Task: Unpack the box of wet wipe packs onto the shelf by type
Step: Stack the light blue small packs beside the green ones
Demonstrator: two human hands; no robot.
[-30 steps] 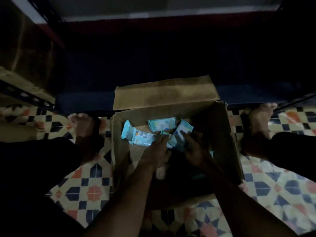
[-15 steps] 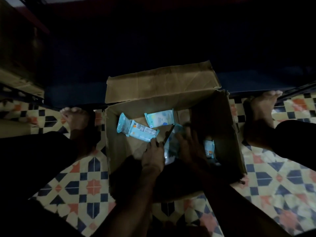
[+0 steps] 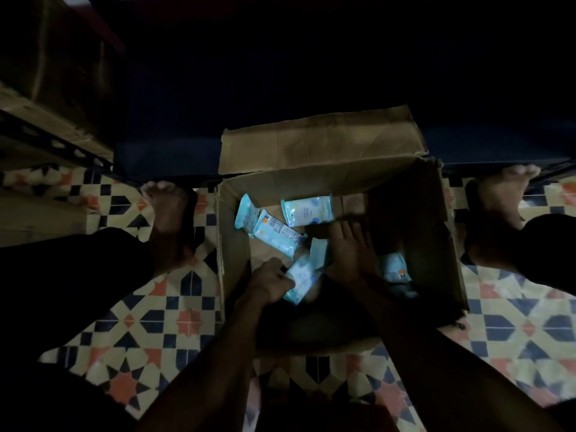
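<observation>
We see our left hand holding a light blue wipe pack inside the brown box. Our right hand lies flat, fingers loose, on another pack. More packs lie at 11 o'clock in the box.

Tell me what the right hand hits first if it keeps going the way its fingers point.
Probably the box's far wall: the right hand points up-frame, just right of the top pack. Depth is unclear in this dark view.
</observation>
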